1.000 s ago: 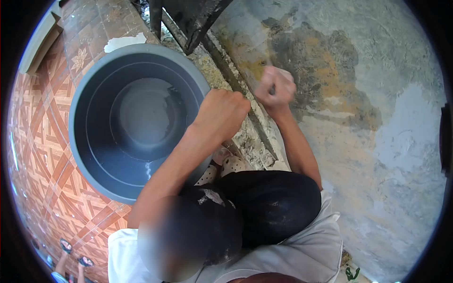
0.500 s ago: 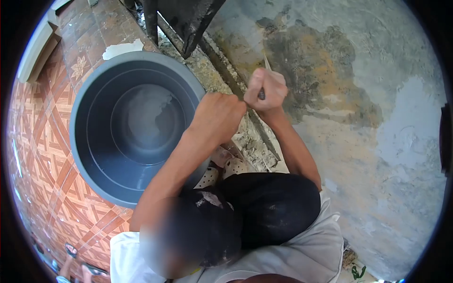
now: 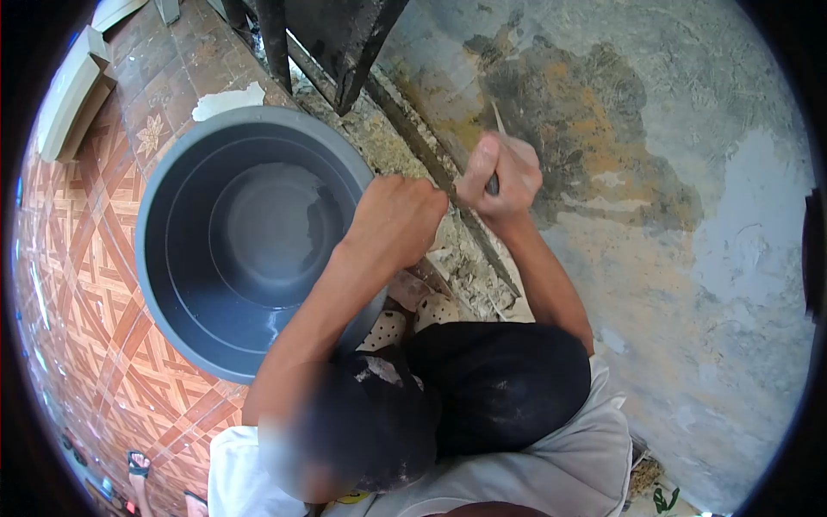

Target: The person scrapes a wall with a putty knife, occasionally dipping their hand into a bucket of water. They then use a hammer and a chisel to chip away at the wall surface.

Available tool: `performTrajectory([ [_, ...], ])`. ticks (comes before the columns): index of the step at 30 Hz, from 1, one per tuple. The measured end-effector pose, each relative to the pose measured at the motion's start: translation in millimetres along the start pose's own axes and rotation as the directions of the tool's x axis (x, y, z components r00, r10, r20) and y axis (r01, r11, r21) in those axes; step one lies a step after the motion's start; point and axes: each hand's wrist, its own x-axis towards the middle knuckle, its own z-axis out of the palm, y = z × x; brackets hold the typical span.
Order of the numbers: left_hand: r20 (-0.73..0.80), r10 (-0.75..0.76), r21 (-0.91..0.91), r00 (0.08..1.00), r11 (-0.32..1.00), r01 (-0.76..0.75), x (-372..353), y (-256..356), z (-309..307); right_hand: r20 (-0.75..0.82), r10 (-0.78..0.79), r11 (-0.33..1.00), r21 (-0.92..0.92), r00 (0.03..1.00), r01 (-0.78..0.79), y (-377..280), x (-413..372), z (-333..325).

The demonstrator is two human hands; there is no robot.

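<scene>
My left hand [image 3: 398, 217] is curled closed at the right rim of a large grey plastic tub [image 3: 155, 267]. Whatever its fingers may hold is hidden beneath the hand. To its right, a small gap away, my right hand [image 3: 508, 177] is wrapped round the dark handle of what looks like a knife [image 3: 497, 116]. A thin, pale, pointed blade sticks out beyond the fist, away from me. Both hands are above the strip of rough, broken concrete [image 3: 396, 142] between the two floors. A shallow pool of water seems to lie in the tub's bottom.
Patterned orange tiles [image 3: 99, 284] spread out on the left. Bare grey cement floor [image 3: 637, 284], stained dark and yellow, lies on the right. A black metal piece [image 3: 345, 52] stands at the top. Another person's foot [image 3: 138, 464] shows at lower left.
My right hand has moved slightly right and towards me with the knife, widening the gap between the hands. My left hand stays closed near the tub rim. The whole view has shifted a little.
</scene>
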Motion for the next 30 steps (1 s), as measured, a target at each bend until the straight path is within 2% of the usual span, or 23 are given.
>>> performTrajectory([
  [1, 0.023, -0.010, -0.012, 1.000, 1.000, 0.010, -5, 3, 1, 0.012, 0.004, 1.000, -0.028, 1.000, -0.004, -2, -5, -4],
  [2, 0.033, -0.009, -0.016, 0.999, 1.000, 0.010, -5, 5, -1, -0.004, -0.103, 0.994, 0.018, 0.995, 0.103, 6, -11, 3],
  [5, -0.007, 0.009, -0.020, 1.000, 1.000, -0.009, -1, 3, -2, 0.001, 0.006, 1.000, -0.020, 1.000, -0.006, -8, -9, 2],
  [6, -0.026, 0.017, -0.020, 1.000, 1.000, -0.018, 0, 1, -2, -0.024, 0.002, 1.000, 0.009, 1.000, -0.001, -11, -5, 0],
  [9, -0.015, -0.002, -0.019, 1.000, 1.000, 0.001, 0, 2, -2, 0.036, 0.017, 0.999, 0.045, 0.999, -0.018, -4, -8, 6],
  [13, -0.017, -0.004, -0.007, 1.000, 1.000, 0.004, 1, -1, -4, -0.040, -0.010, 0.999, -0.043, 0.999, 0.008, -11, -5, -1],
  [16, -0.010, -0.009, -0.011, 1.000, 1.000, 0.009, 2, 3, -2, 0.005, 0.014, 0.999, 0.042, 1.000, -0.014, -2, -10, 13],
  [19, -0.018, -0.011, 0.011, 1.000, 1.000, 0.011, 2, -1, -4, -0.052, 0.042, 0.999, 0.030, 0.998, -0.040, -5, -6, 2],
  [22, 0.008, -0.004, 0.010, 1.000, 1.000, 0.004, 1, 3, -2, 0.029, 0.091, 0.996, 0.013, 0.995, -0.092, -4, -7, 7],
  [25, 0.002, -0.008, 0.026, 1.000, 1.000, 0.008, 3, -1, -4, -0.109, 0.054, 0.998, 0.024, 0.993, -0.052, -10, 1, -4],
  [28, -0.003, 0.005, 0.011, 1.000, 1.000, -0.005, 2, 2, -1, -0.034, 0.124, 0.992, 0.007, 0.992, -0.124, 7, -11, 5],
  [30, 0.047, -0.022, 0.024, 0.999, 0.999, 0.021, 2, 2, -3, -0.024, 0.073, 0.996, 0.058, 0.997, -0.072, -1, -12, -1],
])
